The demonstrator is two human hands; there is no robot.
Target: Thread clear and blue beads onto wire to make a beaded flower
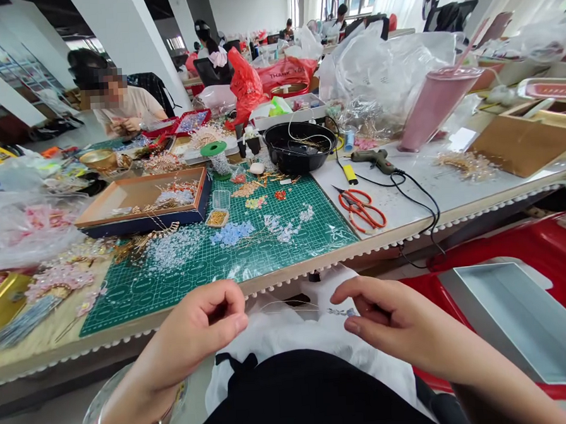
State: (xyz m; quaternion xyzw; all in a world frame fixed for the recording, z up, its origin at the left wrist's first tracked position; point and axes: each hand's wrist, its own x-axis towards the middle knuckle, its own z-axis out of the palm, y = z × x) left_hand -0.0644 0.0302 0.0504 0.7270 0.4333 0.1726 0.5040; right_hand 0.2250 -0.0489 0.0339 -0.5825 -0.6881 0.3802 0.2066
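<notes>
Thin wire [292, 307] with pale blue beads [341, 311] threaded near one end, held low over white cloth [280, 345] on lap, about 12 o'clock. Left hand [198, 327] at 9 o'clock, fingers curled together at wire; pinch unclear. Right hand [388, 320] at 3 o'clock, thumb and forefinger apart, just beside beads. Risk: beads may slide off if wire tips and end stays free. Beyond, green cutting mat [126, 302] on bench [433, 172] with loose beads [231, 233]; knock could scatter them. Red bag [285, 72] at 12 o'clock reads "THANK YOU".
</notes>
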